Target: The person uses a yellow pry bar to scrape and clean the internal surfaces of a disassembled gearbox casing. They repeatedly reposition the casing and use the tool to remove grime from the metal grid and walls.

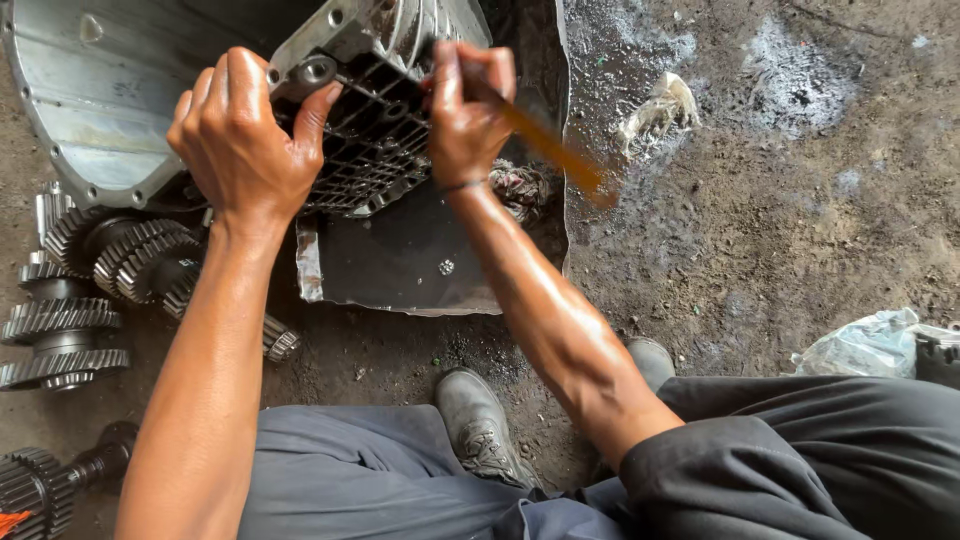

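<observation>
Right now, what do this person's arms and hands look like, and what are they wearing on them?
Both forearms are bare and shiny with an oily or wet film. The left hand wears no glove; neither does the right hand, which has a thin dark band at the wrist. A dark grey sleeve is pushed up near the right elbow.

A vehicle repair workshop, worked at ground level. The dirt floor [760, 230] is stained dark with oil and grit. At nine o'clock lie greasy gear shafts [70, 300]; at twelve o'clock a metal gearbox housing [375, 110] sits in an oily metal tray [400, 260]. A dirty rag [660, 105] lies at one o'clock.
</observation>
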